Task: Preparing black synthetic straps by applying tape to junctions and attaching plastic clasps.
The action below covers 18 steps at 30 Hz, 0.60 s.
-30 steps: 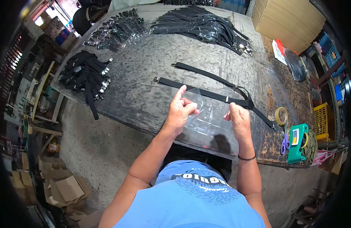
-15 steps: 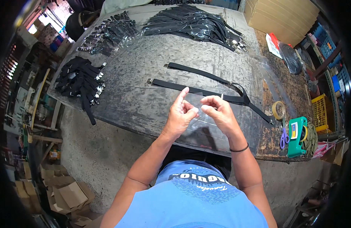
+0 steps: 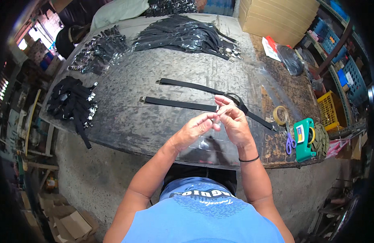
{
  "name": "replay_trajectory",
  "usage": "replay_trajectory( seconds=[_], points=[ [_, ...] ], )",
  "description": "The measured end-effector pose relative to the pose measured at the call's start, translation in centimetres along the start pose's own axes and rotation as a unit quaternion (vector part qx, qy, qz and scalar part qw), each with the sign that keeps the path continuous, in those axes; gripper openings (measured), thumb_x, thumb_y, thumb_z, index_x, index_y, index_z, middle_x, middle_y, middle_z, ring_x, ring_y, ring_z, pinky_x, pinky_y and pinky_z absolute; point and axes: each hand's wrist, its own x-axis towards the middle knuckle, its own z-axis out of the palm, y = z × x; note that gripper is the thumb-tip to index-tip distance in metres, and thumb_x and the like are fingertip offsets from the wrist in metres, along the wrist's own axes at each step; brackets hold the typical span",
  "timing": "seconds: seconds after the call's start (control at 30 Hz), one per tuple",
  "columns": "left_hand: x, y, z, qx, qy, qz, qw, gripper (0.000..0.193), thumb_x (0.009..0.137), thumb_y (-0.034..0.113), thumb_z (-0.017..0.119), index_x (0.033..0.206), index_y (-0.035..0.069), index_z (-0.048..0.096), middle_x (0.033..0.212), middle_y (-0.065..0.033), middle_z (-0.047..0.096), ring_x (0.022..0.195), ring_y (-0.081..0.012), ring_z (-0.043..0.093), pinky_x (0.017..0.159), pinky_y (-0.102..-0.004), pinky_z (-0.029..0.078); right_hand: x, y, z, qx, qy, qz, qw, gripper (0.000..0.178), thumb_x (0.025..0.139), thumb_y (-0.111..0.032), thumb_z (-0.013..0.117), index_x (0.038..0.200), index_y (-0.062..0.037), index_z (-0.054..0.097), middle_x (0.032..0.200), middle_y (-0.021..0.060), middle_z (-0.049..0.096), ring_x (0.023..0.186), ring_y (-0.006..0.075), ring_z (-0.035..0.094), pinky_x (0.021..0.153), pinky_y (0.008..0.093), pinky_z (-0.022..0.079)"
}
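The left hand point(image 3: 197, 126) and right hand point(image 3: 234, 124) meet, fingertips pinched narrow on clear plastic point(image 3: 203, 143). Just beyond, on the tabletop point(image 3: 122, 121), lies one black forked strap point(image 3: 179, 103), its length running left to right, right hand nearer; farther right, one tape roll point(image 3: 276, 114), one scissors point(image 3: 290, 143), one green dispenser point(image 3: 303, 148).

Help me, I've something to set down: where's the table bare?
Bare tabletop lies between the left strap pile and the suspenders, and between suspenders and large black bundle. Crowded: near right corner, with tape, scissors, green dispenser.
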Motion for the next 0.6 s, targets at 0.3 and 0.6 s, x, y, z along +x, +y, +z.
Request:
replay_trajectory(
  seconds=[0.3, 0.6],
  points=[
    [1.9, -1.5, 1.5, 0.179, 0.179, 0.019, 0.967, 0.014, 0.090, 0.017, 0.069, 0.092, 0.005, 0.063, 0.081, 0.0023, 0.060, 0.067, -0.0045, 0.053, 0.060, -0.0206, 0.046, -2.1, -1.1, -1.7, 0.130, 0.202, 0.090, 0.967, 0.031, 0.101, -0.031, 0.051, 0.117, -0.0061, 0.059, 0.110, 0.0085, 0.064, 0.099, 0.0195, 0.063, 0.087, 0.0385, 0.051],
    [1.9, -1.3, 2.4, 0.337, 0.182, 0.055, 0.922, 0.027, 0.083, 0.021, 0.075, 0.100, 0.003, 0.063, 0.091, -0.0054, 0.062, 0.078, -0.0128, 0.056, 0.070, -0.0287, 0.048, -3.3, -1.6, -2.5, 0.032, 0.194, 0.095, 0.976, 0.024, 0.096, -0.028, 0.061, 0.095, -0.0041, 0.059, 0.076, 0.0019, 0.058, 0.067, 0.0119, 0.060, 0.065, 0.0287, 0.053]
  ],
)
